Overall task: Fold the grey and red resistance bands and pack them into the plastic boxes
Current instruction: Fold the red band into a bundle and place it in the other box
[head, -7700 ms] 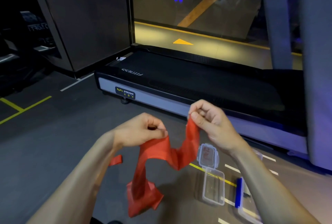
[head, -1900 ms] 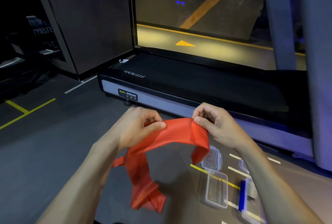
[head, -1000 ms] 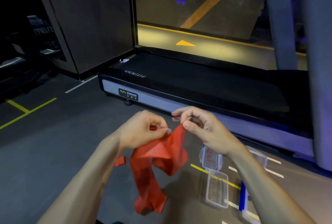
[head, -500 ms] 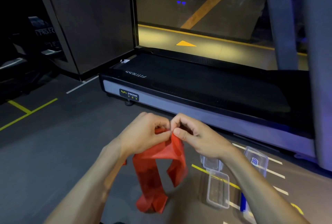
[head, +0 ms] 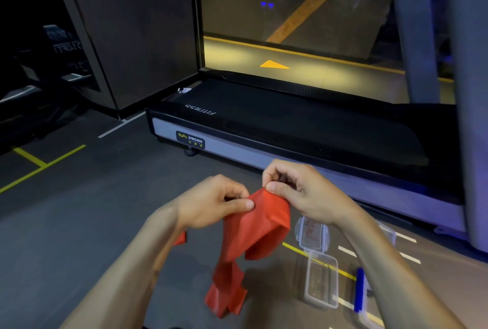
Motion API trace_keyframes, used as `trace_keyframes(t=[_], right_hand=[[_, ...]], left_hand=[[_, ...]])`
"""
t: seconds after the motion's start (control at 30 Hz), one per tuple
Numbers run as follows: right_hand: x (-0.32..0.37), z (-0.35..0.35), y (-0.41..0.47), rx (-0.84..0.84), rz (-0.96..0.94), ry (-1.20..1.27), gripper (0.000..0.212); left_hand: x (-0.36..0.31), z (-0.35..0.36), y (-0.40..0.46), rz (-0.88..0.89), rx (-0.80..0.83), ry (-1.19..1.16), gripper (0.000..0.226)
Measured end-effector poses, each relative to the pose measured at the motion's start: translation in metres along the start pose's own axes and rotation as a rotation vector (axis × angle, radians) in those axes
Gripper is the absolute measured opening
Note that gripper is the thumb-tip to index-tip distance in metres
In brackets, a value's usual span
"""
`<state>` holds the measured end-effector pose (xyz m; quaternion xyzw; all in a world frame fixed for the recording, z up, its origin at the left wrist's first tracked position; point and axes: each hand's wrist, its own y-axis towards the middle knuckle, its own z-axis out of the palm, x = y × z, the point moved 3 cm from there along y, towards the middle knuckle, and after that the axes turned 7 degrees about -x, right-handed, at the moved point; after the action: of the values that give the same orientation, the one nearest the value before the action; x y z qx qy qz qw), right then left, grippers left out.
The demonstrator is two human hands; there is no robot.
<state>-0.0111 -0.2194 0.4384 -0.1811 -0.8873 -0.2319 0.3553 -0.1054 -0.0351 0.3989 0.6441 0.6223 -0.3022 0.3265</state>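
Note:
The red resistance band [head: 253, 233] hangs between both hands, draped in a loop, its lower end bunched on the floor. My left hand [head: 211, 202] pinches the band's top edge between thumb and fingers. My right hand [head: 301, 194] pinches the same edge a little to the right and slightly higher. An open clear plastic box [head: 320, 279] lies on the floor to the right, its hinged lid [head: 313, 233] flat behind it. A second box with a blue clasp [head: 358, 291] is partly hidden by my right forearm. No grey band is in view.
A black treadmill [head: 290, 128] with a grey side rail runs across the floor just beyond my hands. Its upright post [head: 472, 91] stands at the right. Yellow and white lines mark the dark floor [head: 66, 209]. A dark panel rises at the back left.
The hands met half a second ago with the band's edge gathered; now they have drawn a short way apart. The loop below my right hand hangs shorter than a second ago.

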Motion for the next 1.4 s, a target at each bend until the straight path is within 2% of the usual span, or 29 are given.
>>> trace_keyframes(t=[0.1,0.47,0.6,0.73,0.9,1.07,1.2,1.27,1.4], right_hand=[[0.000,-0.006,-0.001,-0.017,-0.009,-0.016,0.016],[-0.010,-0.017,-0.003,-0.081,0.008,0.071,0.014],[-0.013,-0.019,-0.005,-0.085,0.016,0.107,0.015],[-0.012,-0.020,-0.004,-0.084,0.002,0.138,0.013],[-0.014,-0.019,-0.003,-0.082,-0.001,0.135,0.011],[-0.020,-0.018,-0.004,-0.106,0.017,0.179,0.007],[-0.022,-0.016,-0.002,-0.117,0.035,0.199,0.009],[-0.023,-0.013,-0.002,-0.118,0.043,0.204,0.008],[-0.027,-0.006,-0.003,-0.100,0.060,0.209,0.006]], left_hand=[[0.006,0.000,-0.002,-0.023,0.036,0.013,0.018],[-0.001,-0.010,-0.005,0.042,-0.100,-0.239,0.011],[-0.005,-0.013,-0.006,0.057,-0.143,-0.314,0.015],[-0.001,-0.014,-0.005,0.064,-0.154,-0.244,0.013],[0.004,-0.009,-0.002,0.041,-0.131,-0.117,0.033],[-0.006,-0.019,-0.001,0.111,-0.262,-0.069,0.031],[-0.013,-0.028,-0.004,0.186,-0.392,0.128,0.018],[-0.014,-0.028,-0.005,0.198,-0.394,0.174,0.017],[-0.012,-0.026,-0.003,0.171,-0.329,0.124,0.016]])
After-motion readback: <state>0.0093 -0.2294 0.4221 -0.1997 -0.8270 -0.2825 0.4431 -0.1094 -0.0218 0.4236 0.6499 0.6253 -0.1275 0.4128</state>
